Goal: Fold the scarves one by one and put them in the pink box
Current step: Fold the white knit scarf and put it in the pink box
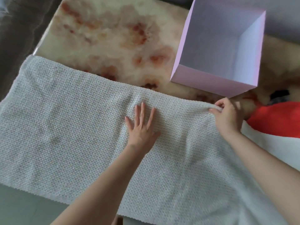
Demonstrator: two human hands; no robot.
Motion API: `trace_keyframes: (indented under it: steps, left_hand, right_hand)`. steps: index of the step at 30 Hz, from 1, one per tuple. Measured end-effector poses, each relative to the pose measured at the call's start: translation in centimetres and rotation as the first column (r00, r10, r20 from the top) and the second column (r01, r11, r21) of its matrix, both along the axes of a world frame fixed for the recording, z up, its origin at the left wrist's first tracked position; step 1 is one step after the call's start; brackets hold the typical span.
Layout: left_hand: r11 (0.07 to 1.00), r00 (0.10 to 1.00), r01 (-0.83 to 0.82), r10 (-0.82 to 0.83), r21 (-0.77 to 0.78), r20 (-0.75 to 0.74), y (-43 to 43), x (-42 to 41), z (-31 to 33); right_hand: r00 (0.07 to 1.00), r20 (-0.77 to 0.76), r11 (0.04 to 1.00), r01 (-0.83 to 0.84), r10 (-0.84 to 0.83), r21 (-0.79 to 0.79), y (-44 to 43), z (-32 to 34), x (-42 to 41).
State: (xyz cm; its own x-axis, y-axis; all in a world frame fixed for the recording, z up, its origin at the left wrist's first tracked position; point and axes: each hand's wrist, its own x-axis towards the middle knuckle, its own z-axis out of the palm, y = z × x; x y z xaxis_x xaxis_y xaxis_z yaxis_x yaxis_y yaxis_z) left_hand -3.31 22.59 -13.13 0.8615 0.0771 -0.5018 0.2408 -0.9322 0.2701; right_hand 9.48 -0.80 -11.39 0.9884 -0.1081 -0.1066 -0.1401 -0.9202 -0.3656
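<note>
Pressing flat with straight, spread fingers, the left hand [142, 127] rests on the white knit scarf [73, 127] spread across the desk [105, 38]; the right hand [227, 115] pinches its far edge near the pink box [211, 80].

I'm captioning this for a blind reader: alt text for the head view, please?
A person's left hand presses flat on a white knitted scarf spread over a marbled table, while the right hand pinches its far edge. An empty pink box stands beyond, red cloth at right.
</note>
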Motion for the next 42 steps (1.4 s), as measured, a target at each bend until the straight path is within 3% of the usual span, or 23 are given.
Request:
trace_keyframes:
  steps: [5, 9, 12, 16, 20, 24, 30, 36, 39, 42]
  left_hand:
    - [0.999, 0.999, -0.029, 0.028, 0.027, 0.03, -1.0, 0.5, 0.1]
    - [0.998, 1.0, 0.001, -0.001, 0.06, -0.005, -1.9, 1.2, -0.1]
    - [0.997, 0.998, 0.038, -0.041, 0.066, 0.047, -2.9, 2.1, 0.0]
    - [0.979, 0.981, 0.187, -0.19, 0.078, 0.034, -4.9, 2.9, -0.1]
    - [0.993, 0.997, 0.072, -0.073, 0.098, 0.01, -6.5, 3.8, 0.0]
    - [0.99, 0.988, 0.141, -0.142, 0.018, 0.057, -10.3, 2.3, 1.2]
    - [0.926, 0.932, 0.362, -0.362, -0.11, 0.022, -16.9, -2.4, 1.8]
    - [0.896, 0.896, 0.443, -0.444, -0.032, 0.007, -19.1, -4.0, 0.2]
    - [0.909, 0.908, 0.418, -0.417, -0.011, 0.033, -19.3, -2.4, -0.5]
    - [0.926, 0.925, 0.378, -0.379, 0.02, 0.036, -20.3, -1.9, -0.1]
  right_hand:
    - [0.99, -0.127, 0.998, -0.064, 0.063, -0.001, -1.7, -1.0, -0.5]
    - [0.985, -0.169, 0.991, -0.064, 0.044, -0.117, -6.2, -0.3, -2.2]
    - [0.981, -0.184, 0.972, -0.106, 0.067, -0.21, -9.6, -0.2, -3.3]
    - [0.992, -0.076, 0.968, -0.114, 0.099, -0.226, -11.2, -0.4, -3.3]
    - [0.992, 0.124, 0.985, 0.028, -0.007, -0.17, -11.2, -0.3, -2.4]
    - [0.997, 0.057, 0.996, -0.05, 0.054, -0.072, -11.9, -0.6, -4.1]
    - [0.971, 0.02, 0.966, -0.237, 0.24, -0.099, -14.7, 0.4, -12.9]
    - [0.948, -0.162, 0.947, -0.295, 0.273, -0.127, -19.0, -0.4, -20.2]
    - [0.917, -0.246, 0.892, -0.374, 0.315, -0.255, -20.4, -1.8, -20.0]
    - [0.933, -0.25, 0.908, -0.325, 0.26, -0.265, -20.3, -2.3, -19.1]
